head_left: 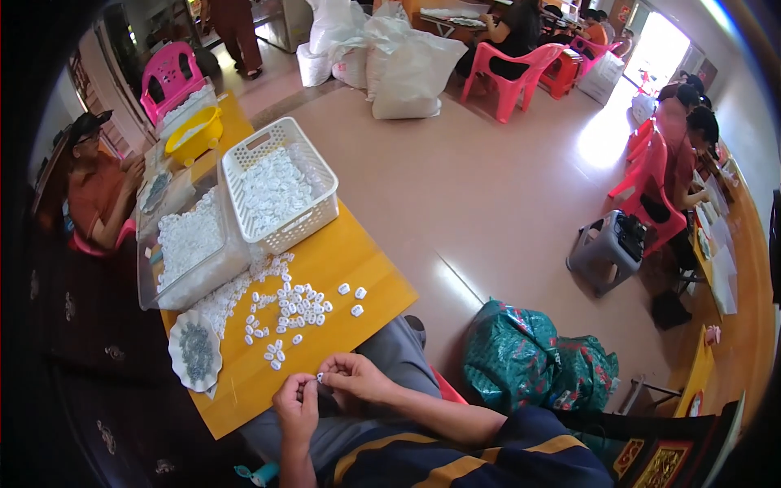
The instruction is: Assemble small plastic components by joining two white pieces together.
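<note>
- Here, at the far left of the desk, a scalloped white plate is filled with small grey bits.
- To the right of the plate, loose white pieces are spread over the desk; small, rounded and oblong, they are marked with dark spots on their faces, and their long axes are turned in differing directions.
- Near the desk's front edge, the left hand is held upright above the lap, its forearm raised from the lower edge, its thumb and forefinger brought close together; whether anything is gripped by it cannot be told.
- Between the two sets of fingertips, a small white piece with a dark mark is seen, similar in colour to those on the desk; it is partly covered by the fingers, so its long axis and the way it is pointed cannot be made out.
- Just beside it, the right hand is reached in from the right, its forearm slanted up and leftward; the piece is pinched by its thumb and forefinger.
</note>
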The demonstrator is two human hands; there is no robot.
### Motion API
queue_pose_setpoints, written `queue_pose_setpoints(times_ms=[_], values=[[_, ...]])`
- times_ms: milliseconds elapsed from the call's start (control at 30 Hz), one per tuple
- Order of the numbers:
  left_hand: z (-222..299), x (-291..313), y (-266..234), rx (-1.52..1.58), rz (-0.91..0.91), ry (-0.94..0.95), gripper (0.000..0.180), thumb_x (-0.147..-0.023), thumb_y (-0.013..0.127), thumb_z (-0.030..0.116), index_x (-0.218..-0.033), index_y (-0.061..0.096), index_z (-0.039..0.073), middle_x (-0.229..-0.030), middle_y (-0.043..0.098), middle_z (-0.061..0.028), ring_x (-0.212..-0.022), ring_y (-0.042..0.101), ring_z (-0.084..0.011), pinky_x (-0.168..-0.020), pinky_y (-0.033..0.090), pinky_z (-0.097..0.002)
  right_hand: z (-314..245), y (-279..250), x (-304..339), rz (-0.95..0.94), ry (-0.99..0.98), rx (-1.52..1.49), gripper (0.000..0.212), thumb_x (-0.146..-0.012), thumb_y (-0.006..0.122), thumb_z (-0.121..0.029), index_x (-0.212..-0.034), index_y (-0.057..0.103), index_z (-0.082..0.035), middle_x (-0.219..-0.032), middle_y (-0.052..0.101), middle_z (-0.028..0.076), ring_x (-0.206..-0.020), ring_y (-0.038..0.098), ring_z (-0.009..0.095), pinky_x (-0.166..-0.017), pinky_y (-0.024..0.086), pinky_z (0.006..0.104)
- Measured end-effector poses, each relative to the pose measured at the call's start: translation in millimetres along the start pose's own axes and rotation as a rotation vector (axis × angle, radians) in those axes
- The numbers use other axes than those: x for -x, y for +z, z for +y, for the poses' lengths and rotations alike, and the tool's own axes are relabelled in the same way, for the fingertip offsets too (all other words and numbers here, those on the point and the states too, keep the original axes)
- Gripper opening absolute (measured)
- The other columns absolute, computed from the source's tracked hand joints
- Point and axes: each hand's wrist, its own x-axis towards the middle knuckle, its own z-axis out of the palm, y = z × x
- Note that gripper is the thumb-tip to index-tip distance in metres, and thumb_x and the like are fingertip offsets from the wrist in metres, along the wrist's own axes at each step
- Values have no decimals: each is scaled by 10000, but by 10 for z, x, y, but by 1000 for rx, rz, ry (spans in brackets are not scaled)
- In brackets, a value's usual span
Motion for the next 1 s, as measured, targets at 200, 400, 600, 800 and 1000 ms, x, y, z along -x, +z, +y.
queue_pose_setpoints(times_ms=[200,400,600,800,1000], values=[[7,17,-36,-53,18,40,60,-958,667,36,-933,679,-17,-739,660,-90,-650,624,-141,-614,502,-299,-42,42,30,45,25,85,58,-1005,687,-102,-1043,681,-59,-747,643,-14,-576,584,62,-504,462,229],[-12,-53,23,60,40,22,38,-949,671,26,-962,693,-2,-772,691,-92,-675,667,-139,-622,520,-295,-328,58,63,96,61,78,62,-1003,663,-39,-1060,658,-17,-858,670,-16,-750,620,48,-669,490,198],[-17,26,-43,41,45,-11,36,-945,687,27,-974,693,7,-787,696,-87,-683,674,-157,-631,524,-294,-322,115,60,68,121,67,64,-1006,656,-40,-1064,656,-13,-861,654,-28,-731,580,34,-664,466,185],[-35,25,-8,50,16,-15,42,-937,693,22,-977,688,12,-810,700,-96,-698,680,-183,-644,528,-309,-288,93,77,66,106,103,68,-1006,653,-37,-1069,657,-10,-863,655,-27,-727,581,32,-662,471,187],[24,8,-16,10,5,4,41,-930,689,18,-970,685,14,-814,703,-112,-700,688,-217,-646,529,-324,-269,89,76,78,86,103,70,-1000,659,-29,-1068,659,-13,-869,659,-29,-721,581,20,-648,470,179]])
